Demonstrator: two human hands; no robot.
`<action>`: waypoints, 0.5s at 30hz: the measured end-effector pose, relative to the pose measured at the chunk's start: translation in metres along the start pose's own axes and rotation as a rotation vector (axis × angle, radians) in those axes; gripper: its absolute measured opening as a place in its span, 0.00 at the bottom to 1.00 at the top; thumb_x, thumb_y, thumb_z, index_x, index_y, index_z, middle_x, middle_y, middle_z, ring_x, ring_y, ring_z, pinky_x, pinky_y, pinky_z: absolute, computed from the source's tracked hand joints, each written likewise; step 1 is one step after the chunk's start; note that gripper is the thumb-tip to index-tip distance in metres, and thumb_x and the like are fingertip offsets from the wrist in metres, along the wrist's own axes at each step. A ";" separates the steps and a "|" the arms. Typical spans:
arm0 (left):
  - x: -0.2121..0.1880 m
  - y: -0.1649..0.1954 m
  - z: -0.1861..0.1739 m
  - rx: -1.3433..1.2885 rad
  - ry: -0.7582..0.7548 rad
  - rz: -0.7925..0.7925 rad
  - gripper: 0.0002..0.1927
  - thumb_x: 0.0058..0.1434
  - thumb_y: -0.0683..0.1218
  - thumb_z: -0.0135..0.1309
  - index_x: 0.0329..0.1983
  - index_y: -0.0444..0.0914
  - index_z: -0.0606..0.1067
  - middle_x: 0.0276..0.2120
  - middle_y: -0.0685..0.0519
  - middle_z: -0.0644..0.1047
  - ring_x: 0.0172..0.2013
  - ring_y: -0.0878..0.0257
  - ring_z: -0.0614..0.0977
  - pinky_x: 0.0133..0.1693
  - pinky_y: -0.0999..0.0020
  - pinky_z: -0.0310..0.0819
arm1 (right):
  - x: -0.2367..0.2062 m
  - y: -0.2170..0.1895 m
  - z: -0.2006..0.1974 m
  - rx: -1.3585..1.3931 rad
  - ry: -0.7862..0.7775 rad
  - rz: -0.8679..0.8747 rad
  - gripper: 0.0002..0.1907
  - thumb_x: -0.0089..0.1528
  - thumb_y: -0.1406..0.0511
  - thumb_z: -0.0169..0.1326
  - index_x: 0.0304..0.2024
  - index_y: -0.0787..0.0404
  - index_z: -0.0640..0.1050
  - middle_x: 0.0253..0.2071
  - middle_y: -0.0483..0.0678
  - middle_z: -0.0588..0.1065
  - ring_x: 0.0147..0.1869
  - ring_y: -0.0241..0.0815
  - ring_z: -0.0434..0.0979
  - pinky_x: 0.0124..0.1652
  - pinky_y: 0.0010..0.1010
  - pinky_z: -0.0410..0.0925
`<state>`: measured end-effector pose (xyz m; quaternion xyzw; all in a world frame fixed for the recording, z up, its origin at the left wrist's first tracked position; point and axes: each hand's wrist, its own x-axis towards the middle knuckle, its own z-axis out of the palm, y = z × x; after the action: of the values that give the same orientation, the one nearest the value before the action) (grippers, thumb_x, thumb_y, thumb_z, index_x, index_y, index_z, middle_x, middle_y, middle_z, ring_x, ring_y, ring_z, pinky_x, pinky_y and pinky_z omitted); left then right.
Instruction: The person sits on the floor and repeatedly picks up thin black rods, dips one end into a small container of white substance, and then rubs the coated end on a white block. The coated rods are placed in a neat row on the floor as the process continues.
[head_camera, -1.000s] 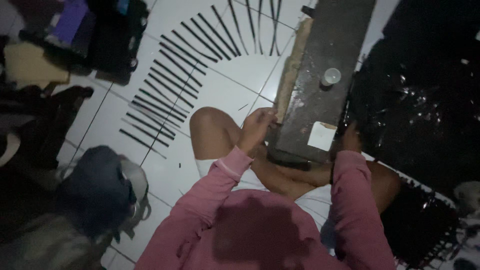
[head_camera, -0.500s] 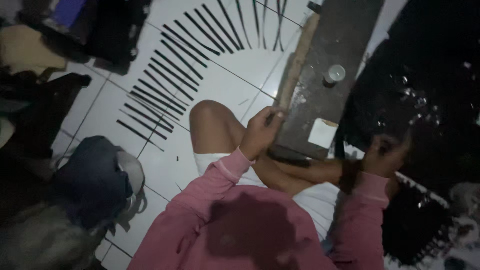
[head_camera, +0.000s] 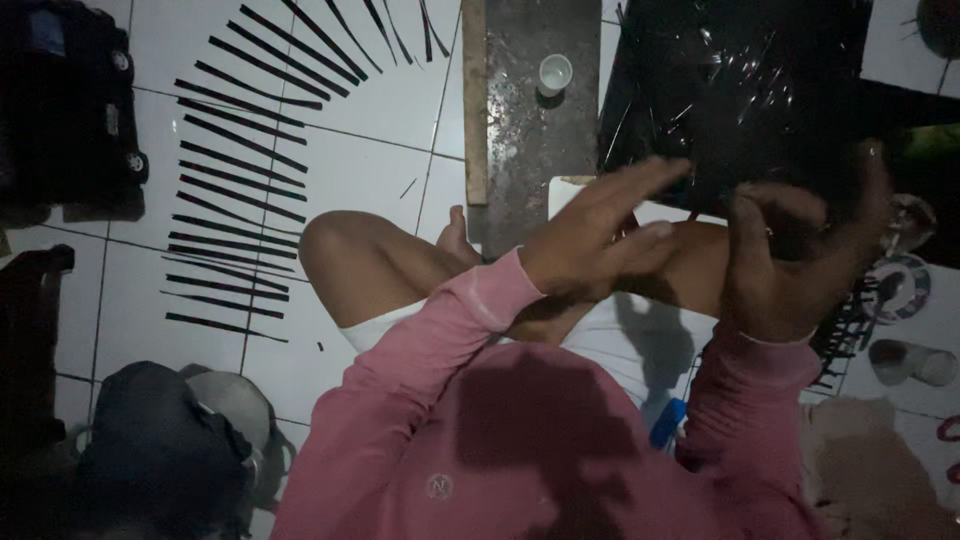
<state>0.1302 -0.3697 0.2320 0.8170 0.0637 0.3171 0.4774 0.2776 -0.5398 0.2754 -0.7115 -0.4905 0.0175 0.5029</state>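
Just below the dark plank (head_camera: 530, 130), your left hand (head_camera: 595, 245) spread flat, empty; your right hand (head_camera: 790, 260) curled, contents unclear, ready to roll.

I see a person dressed in a pink long-sleeved top (head_camera: 520, 450), its fabric soft and slightly faded, with ribbed cuffs at both wrists. A small round pale emblem (head_camera: 438, 487) sits on the chest. Below the top I make out white shorts (head_camera: 385, 325), leaving the legs bare, and one bare foot (head_camera: 455, 240) shows too. The left hand (head_camera: 590, 245) and right hand (head_camera: 790, 255) are bare, with no gloves, rings or watch that I can see.
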 end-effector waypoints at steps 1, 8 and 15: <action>-0.001 -0.001 0.004 -0.081 -0.047 -0.012 0.28 0.77 0.56 0.48 0.75 0.42 0.63 0.67 0.42 0.73 0.65 0.47 0.77 0.65 0.57 0.73 | 0.003 -0.003 -0.002 0.013 -0.004 -0.016 0.39 0.74 0.75 0.56 0.79 0.55 0.51 0.45 0.52 0.78 0.51 0.39 0.78 0.55 0.21 0.67; -0.014 -0.010 0.033 -0.385 0.081 -0.395 0.18 0.73 0.50 0.53 0.63 0.41 0.76 0.48 0.50 0.84 0.45 0.63 0.87 0.48 0.71 0.84 | 0.027 0.011 -0.006 -0.191 0.070 -0.068 0.38 0.73 0.72 0.62 0.78 0.54 0.54 0.43 0.52 0.77 0.44 0.36 0.76 0.46 0.21 0.67; -0.019 -0.018 0.026 -0.932 0.052 -0.607 0.18 0.71 0.48 0.54 0.60 0.33 0.74 0.43 0.49 0.82 0.42 0.64 0.85 0.45 0.70 0.81 | 0.026 0.014 0.008 0.076 -0.044 0.157 0.40 0.74 0.71 0.59 0.81 0.57 0.53 0.46 0.50 0.79 0.48 0.34 0.79 0.46 0.19 0.69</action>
<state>0.1339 -0.3866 0.1999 0.4562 0.1610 0.1800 0.8565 0.2969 -0.5162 0.2733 -0.7276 -0.4428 0.0912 0.5159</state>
